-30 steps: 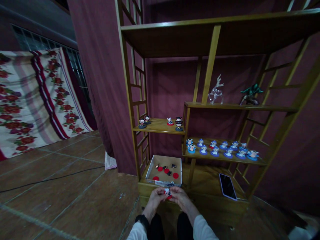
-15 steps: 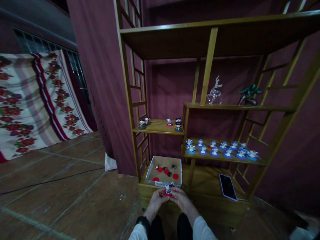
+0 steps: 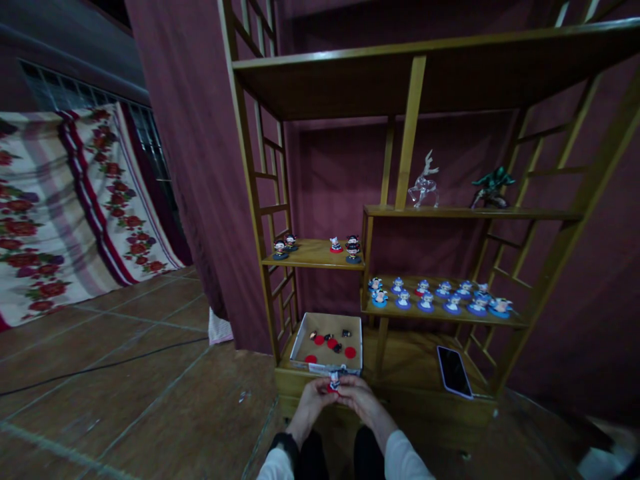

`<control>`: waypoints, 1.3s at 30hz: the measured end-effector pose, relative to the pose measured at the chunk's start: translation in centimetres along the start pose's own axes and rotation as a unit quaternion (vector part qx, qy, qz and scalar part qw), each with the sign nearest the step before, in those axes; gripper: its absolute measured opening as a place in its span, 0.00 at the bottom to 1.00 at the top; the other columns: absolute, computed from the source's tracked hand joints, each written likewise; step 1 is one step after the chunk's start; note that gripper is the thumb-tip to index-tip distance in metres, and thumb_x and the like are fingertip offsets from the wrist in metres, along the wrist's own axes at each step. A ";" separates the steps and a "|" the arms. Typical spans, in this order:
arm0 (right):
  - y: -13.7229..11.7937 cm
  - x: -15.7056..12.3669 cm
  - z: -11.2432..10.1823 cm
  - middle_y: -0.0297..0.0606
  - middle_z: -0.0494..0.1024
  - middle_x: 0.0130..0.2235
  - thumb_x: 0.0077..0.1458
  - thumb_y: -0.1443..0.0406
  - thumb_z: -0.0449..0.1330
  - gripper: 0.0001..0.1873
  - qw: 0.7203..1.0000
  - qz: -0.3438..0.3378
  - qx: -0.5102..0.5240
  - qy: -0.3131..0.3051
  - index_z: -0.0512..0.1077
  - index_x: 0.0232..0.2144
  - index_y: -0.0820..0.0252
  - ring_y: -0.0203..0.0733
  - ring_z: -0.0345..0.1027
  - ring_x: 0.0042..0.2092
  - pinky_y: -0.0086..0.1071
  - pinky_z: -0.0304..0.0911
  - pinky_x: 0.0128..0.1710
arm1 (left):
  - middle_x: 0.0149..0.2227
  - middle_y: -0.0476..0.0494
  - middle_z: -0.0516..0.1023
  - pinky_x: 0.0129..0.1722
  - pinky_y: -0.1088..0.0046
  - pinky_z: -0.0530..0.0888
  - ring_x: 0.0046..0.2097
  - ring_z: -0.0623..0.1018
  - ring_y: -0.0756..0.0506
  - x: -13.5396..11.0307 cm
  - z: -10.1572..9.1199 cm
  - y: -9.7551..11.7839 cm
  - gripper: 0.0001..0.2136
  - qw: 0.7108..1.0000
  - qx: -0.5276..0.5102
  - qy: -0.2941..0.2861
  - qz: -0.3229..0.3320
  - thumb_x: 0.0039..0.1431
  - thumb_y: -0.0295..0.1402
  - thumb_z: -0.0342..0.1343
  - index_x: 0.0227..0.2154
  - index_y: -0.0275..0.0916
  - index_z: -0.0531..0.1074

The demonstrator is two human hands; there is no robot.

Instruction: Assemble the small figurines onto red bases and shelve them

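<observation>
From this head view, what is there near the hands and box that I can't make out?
- Small figure on a red base: mostly covered by the left hand and right hand, details too small.
- Loose parts in the cardboard box: too small and dim to identify.
- Phone screen: dark, nothing readable.
- Forearms: cut off by the bottom edge.

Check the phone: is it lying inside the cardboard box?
No, the phone lies on the bottom shelf, right of the cardboard box.
</observation>
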State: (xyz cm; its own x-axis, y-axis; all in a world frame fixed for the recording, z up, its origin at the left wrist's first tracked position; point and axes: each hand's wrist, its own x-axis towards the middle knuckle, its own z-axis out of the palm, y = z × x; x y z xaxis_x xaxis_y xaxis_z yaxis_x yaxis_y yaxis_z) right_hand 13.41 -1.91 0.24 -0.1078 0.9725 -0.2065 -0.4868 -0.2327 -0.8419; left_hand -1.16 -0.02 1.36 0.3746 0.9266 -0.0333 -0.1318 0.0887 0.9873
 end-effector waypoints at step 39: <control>-1.0 -0.5 -0.5 0.37 0.77 0.31 0.37 0.59 0.67 0.20 0.999 0.030 -0.030 0.020 0.72 0.35 0.59 0.38 0.71 0.33 0.35 0.65 0.38 | 0.23 0.47 0.74 0.25 0.76 0.66 0.23 0.70 0.52 0.1 1.1 0.9 0.19 0.998 -0.019 0.064 -0.010 0.35 0.40 0.66 0.29 0.32 0.73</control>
State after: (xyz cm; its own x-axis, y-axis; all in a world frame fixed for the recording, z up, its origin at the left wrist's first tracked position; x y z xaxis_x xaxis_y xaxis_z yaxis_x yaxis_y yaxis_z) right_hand 14.37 -2.20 0.96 -0.0998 0.9560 -0.2757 -0.4277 -0.2914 -0.8557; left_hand -0.26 -0.27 2.46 0.2579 0.9633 -0.0739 -0.1607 0.1182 0.9799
